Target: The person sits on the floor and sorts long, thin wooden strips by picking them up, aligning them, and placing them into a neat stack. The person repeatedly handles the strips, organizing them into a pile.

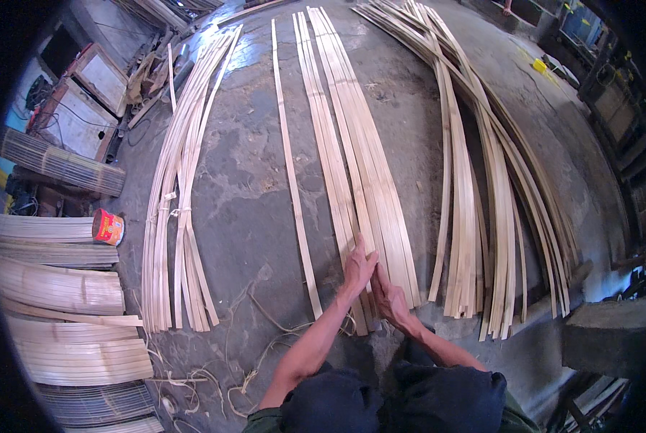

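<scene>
One left hand (361,265) and one right hand (391,297), that's two, lower centre! Two dark-clad knees (330,404) along the bottom, one lone pale strip (292,166) left of centre, one red can (108,227) at left!

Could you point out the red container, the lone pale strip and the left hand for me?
Red container (108,229): head view, on its red side.
Lone pale strip (290,166): head view, about midway along it.
Left hand (358,269): head view, on the back of the hand.
</scene>
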A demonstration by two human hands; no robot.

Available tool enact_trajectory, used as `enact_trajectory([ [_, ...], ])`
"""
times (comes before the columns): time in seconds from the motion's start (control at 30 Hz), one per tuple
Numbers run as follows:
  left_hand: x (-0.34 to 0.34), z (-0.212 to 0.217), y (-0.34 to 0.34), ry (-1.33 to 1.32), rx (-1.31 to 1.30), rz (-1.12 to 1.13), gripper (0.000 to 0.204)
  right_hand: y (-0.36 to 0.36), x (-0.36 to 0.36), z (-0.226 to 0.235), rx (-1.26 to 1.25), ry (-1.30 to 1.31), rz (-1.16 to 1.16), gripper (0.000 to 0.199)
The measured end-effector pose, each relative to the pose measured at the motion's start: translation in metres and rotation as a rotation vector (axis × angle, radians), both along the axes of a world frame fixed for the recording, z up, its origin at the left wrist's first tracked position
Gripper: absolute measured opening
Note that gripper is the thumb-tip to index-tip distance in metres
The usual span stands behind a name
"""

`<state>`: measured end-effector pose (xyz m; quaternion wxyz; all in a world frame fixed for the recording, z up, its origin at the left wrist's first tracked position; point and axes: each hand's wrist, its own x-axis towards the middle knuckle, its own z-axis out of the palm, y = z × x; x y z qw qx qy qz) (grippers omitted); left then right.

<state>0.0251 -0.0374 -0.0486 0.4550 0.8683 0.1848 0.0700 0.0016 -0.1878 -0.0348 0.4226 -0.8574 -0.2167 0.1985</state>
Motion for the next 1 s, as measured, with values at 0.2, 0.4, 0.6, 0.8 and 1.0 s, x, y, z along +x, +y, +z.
enact_trajectory([
  [0.2,0.000,0.035,-0.008,0.192,-0.103,-0.002,0.073,-0.001,-0.006,0.026,-0.006,-0.003,-0.058,0.050],
  [0.4,0.000,0.012,-0.012,-0.010,-0.047,0.056,0.071,-0.001,-0.009,0.027,0.051,0.004,-0.112,0.048],
  [0.6,-0.001,0.021,-0.011,0.108,-0.049,0.002,0.072,-0.007,-0.006,0.019,0.010,-0.111,-0.042,0.050],
  [0.8,-0.009,0.028,-0.008,0.202,0.117,-0.063,0.071,-0.014,0.006,0.007,-0.173,-0.067,0.093,0.061],
  [1.0,-0.005,0.030,-0.005,0.255,0.168,-0.098,0.070,-0.011,0.006,0.003,-0.375,-0.132,0.160,0.070],
])
